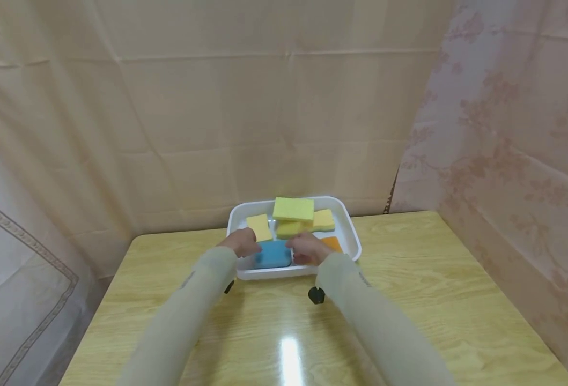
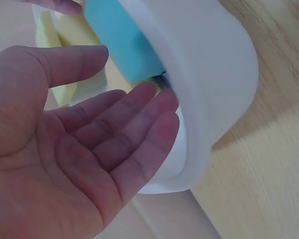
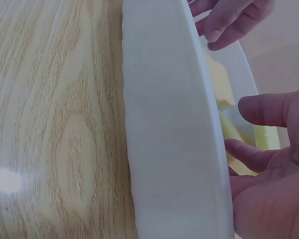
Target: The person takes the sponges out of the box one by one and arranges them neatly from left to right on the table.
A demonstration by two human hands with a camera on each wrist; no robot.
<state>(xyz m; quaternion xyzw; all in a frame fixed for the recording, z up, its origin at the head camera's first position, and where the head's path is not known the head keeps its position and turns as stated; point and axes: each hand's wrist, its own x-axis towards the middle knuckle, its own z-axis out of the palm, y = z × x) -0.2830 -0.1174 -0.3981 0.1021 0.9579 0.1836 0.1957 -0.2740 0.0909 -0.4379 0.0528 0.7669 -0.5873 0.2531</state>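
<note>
A blue sponge lies along the near side of a white tray. My left hand is at its left end. In the left wrist view the left hand has its thumb apart and its fingers extended, the fingertips close to the corner of the blue sponge. At the sponge's other end is my right hand. The right wrist view shows the right hand with thumb and forefinger spread at the tray's rim; the tray wall hides the blue sponge there.
Behind the blue sponge, the tray holds several yellow sponges, one resting on top of others. An orange sponge lies at the right, partly behind my right hand. The tray stands near the wooden table's back edge, before a beige curtain.
</note>
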